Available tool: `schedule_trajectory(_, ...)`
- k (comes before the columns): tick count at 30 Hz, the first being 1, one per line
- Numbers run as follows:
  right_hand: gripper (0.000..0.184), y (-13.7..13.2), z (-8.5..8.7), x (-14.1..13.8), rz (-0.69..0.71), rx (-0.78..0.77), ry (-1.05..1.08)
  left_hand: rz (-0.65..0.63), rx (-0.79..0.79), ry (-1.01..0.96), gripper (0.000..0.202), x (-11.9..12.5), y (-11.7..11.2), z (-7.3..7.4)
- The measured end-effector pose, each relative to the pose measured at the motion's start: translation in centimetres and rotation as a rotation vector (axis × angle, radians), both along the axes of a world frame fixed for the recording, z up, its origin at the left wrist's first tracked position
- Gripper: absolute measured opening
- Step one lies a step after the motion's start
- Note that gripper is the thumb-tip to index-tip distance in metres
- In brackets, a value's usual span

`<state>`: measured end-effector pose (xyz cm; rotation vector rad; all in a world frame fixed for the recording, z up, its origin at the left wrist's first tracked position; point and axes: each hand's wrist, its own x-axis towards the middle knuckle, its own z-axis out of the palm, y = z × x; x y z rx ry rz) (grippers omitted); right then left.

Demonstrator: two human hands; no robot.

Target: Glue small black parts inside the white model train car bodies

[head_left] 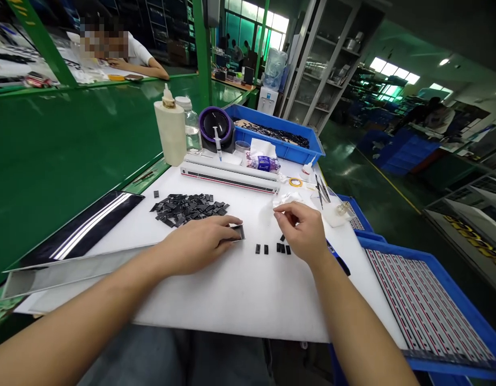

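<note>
My left hand (pixel 203 238) grips the near-right end of a long grey metal channel (pixel 82 268), which runs leftward beneath my forearm past the table's edge. The channel's open end shows at my fingertips. My right hand (pixel 302 228) hovers to the right, thumb and forefinger pinched together; anything between them is too small to make out. Below and left of it, several small black rectangular pieces (pixel 266 250) lie in a loose row on the white tabletop (pixel 231 295). Beyond my left hand is a heap of similar black pieces (pixel 187 208).
Behind lie a white bar with a red stripe (pixel 229 176), a cream squeeze bottle (pixel 170 131), a clear bottle (pixel 192 131), a syringe (pixel 217 143), tissues (pixel 263 158) and a blue bin (pixel 318 147). A blue tray of striped bars (pixel 428 305) stands right. A co-worker (pixel 141 56) sits far left.
</note>
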<state>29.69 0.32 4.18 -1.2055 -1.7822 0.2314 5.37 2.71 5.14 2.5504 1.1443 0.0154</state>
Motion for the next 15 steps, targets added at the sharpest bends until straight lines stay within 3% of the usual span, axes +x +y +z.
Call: schedule_trajectory(15, 0.010, -0.38, 0.14, -0.61, 0.097, -0.085, -0.082, 0.052, 0.075, -0.039, 0.038, 0.20, -0.73, -0.32)
